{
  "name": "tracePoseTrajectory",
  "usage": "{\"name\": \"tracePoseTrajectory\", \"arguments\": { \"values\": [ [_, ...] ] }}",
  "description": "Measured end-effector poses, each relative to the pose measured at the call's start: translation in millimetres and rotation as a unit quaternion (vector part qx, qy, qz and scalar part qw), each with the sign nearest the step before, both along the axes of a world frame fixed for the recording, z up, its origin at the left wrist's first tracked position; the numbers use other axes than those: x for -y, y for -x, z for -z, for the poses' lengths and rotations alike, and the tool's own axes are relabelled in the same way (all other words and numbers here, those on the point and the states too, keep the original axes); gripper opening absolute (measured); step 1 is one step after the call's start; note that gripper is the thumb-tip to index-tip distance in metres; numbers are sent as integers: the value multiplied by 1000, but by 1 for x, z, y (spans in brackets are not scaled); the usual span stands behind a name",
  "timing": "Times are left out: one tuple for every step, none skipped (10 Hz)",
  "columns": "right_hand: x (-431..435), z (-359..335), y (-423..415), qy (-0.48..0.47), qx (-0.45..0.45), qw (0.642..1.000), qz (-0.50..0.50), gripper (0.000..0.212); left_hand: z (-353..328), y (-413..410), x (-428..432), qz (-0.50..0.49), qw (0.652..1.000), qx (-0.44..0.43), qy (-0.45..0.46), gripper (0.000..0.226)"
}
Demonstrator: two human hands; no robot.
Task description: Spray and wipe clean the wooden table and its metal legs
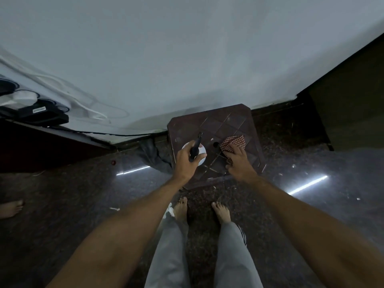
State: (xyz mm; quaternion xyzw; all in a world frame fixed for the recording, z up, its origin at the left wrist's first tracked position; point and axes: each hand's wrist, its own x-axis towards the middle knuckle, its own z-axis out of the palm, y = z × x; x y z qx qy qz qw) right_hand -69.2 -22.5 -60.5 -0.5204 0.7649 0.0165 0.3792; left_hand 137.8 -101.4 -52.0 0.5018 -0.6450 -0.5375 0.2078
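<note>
A person's left hand grips a spray bottle above the small dark worktop, while just beside it the right hand presses a checked cloth flat there.

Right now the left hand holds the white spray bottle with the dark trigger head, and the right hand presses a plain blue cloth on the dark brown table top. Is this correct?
Not quite. The cloth under the right hand is red-and-white checked, not plain blue, as the head view shows. The rest stands: the left hand holds the white spray bottle with the dark trigger head over the dark brown table top.
</note>
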Motion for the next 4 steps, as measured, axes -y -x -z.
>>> {"name": "tracePoseTrajectory", "arguments": {
  "values": [
    [4, -7, 11, 26, 14, 999, -32, 53, -10, -3, -4, -9, 999, 47, -23, 62],
    [5, -24, 18, 101, 3, 995, -12, 41, -22, -12, -15, -21, 994, 102, -44, 86],
    [4, -63, 10, 207, -32, 978, 4, 30, -42, -28, -29, -33, 991, 115, -53, 91],
    [0, -94, -16, 297, -47, 953, -20, 23, -60, -49, -50, -73, 990, 110, -43, 85]
  ]
}}
